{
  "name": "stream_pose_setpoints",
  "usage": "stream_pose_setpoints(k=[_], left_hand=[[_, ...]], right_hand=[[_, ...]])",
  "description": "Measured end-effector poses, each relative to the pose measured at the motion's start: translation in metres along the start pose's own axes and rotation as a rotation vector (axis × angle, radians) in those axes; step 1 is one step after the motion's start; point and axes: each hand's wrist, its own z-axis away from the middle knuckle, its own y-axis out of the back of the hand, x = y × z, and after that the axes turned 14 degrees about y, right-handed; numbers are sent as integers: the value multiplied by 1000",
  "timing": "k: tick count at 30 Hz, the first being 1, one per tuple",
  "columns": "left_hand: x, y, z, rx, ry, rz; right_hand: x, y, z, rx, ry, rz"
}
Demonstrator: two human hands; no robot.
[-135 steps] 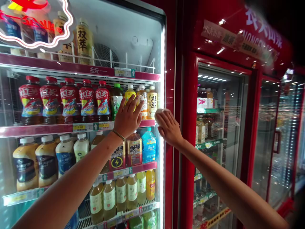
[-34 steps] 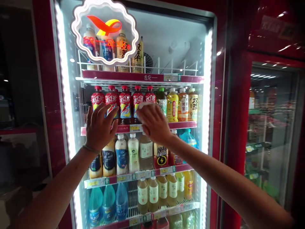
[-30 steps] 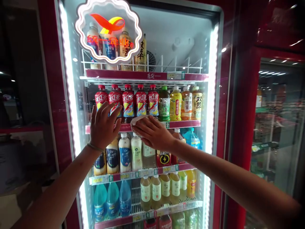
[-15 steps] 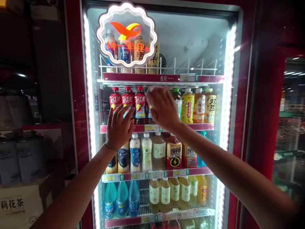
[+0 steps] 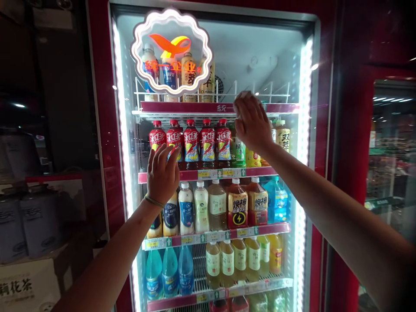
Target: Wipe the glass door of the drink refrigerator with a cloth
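Up and right goes the right hand point(image 5: 253, 123), gripping a pale wad point(image 5: 241, 95), now higher across the glass door point(image 5: 237, 39); left hand point(image 5: 163, 173) spread, holding nothing, before red-capped bottles point(image 5: 191, 141).

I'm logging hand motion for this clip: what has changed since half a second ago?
The right hand moved up and to the right, from in front of the red-capped bottles to the top shelf edge. Nothing was visibly taken or let go; it still has the pale cloth. The left hand and the bottles stayed about as they were.
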Motion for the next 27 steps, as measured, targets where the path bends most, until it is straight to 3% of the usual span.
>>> stream_pose_setpoints(k=[2, 4, 9, 12, 15, 20, 22, 24, 27], left_hand=[[0, -1, 0, 3, 1, -1], [-1, -1, 0, 10, -10, 0], [-2, -2, 1, 17, -17, 2], [-2, -2, 1, 3, -9, 4], [-1, -1, 1, 6, -21, -9], [-1, -1, 2, 14, -40, -36], [0, -2, 2, 13, -28, -36], [1, -2, 2, 16, -16, -39], [2, -3, 3, 9, -13, -44]], right_hand=[[-5, -4, -5, 60, -89, 26], [-35, -10, 3, 70, -64, 12], [-140, -22, 66, -91, 385, -83], [-157, -22, 93, -145, 614, -146], [-121, -15, 85, -176, 609, -164], [4, 6, 47, -65, 107, -18], [42, 8, 39, -3, -72, 53], [53, 5, 34, 51, -203, 120], [12, -8, 28, 104, -202, 110]])
